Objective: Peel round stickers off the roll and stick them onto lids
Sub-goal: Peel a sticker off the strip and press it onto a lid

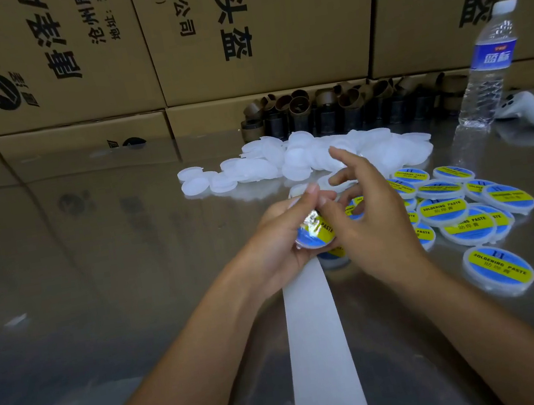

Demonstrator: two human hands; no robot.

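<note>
The left hand (pixel 281 235) grips a round translucent white plastic lid (pixel 302 246) at frame centre. Its blue-and-yellow round sticker (pixel 315 234) reads "PASTE". The right hand (pixel 380 230), fingers spread wide, presses its thumb on that sticker. The finished stickered lids (pixel 461 211) at right read "SOLDERING PASTE". Brown cardboard boxes (pixel 249 24) across the top carry black Chinese characters.
</note>
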